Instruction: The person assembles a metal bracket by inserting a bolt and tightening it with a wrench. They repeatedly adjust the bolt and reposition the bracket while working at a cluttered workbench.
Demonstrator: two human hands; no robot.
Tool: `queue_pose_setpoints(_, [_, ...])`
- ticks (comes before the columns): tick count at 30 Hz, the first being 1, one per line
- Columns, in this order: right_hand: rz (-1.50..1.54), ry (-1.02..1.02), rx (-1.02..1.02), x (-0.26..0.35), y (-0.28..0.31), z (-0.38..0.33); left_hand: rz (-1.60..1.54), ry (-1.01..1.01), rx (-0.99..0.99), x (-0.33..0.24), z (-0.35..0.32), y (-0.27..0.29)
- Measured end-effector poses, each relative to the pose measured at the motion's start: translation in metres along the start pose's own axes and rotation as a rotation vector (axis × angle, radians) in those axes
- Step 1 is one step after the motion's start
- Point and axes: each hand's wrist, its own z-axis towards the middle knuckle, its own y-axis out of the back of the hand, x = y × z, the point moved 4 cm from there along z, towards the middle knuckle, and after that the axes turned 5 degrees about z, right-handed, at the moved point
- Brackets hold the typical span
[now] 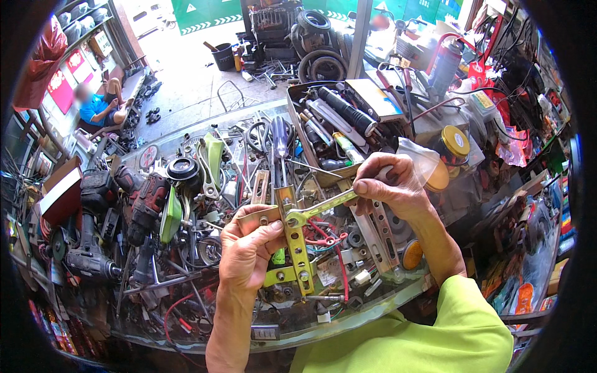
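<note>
My left hand (252,248) is closed on a brass-coloured metal bracket (298,255), its thumb pressing on a flat plate with a bolt in it. The bracket is a strip with a row of holes and a shorter crosspiece bolted near its lower end. My right hand (392,183) pinches the far end of a combination wrench (326,204) between thumb and fingers. The wrench's ring end lies over the bracket's upper part, where it hides the fastener beneath. Just beyond the bracket, a screwdriver (280,140) with a clear purplish handle points toward it.
A glass-topped bench carries cordless drills (147,208) on the left and a metal box (298,112) of tools beyond my hands. Slotted metal rails (378,239) and a yellow-lidded jar (456,142) are to the right. Tyres (326,68) stand farther off; a person in blue (94,109) sits far left.
</note>
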Motion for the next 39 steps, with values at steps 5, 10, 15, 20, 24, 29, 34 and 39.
queue_pose_setpoints(5, [0.049, -0.038, -0.011, -0.001, 0.001, 0.001, 0.02, -0.001, -0.008, -0.001, -0.001, -0.001])
queue_pose_setpoints(10, [0.053, -0.043, -0.014, -0.001, 0.002, 0.002, 0.035, 0.002, -0.004, -0.002, -0.002, -0.004])
queue_pose_setpoints(15, [0.07, -0.077, -0.023, -0.002, 0.003, 0.003, 0.04, 0.004, 0.01, -0.002, -0.002, -0.004])
queue_pose_setpoints(20, [-0.084, -0.093, -0.071, 0.0, 0.005, 0.003, 0.052, -0.006, 0.03, -0.002, -0.002, -0.003])
queue_pose_setpoints(24, [-0.205, -0.064, -0.105, -0.001, 0.008, -0.001, 0.064, -0.009, 0.027, -0.003, -0.002, -0.005])
queue_pose_setpoints(29, [-0.27, -0.014, -0.166, -0.004, 0.003, -0.01, 0.075, -0.031, 0.007, -0.001, -0.002, -0.004])
queue_pose_setpoints(34, [-0.293, 0.004, -0.234, -0.019, 0.005, -0.019, 0.098, -0.027, -0.002, -0.001, -0.002, -0.004])
queue_pose_setpoints(39, [-0.337, 0.014, -0.179, -0.01, 0.004, -0.013, 0.078, -0.021, -0.011, -0.003, -0.002, -0.004])
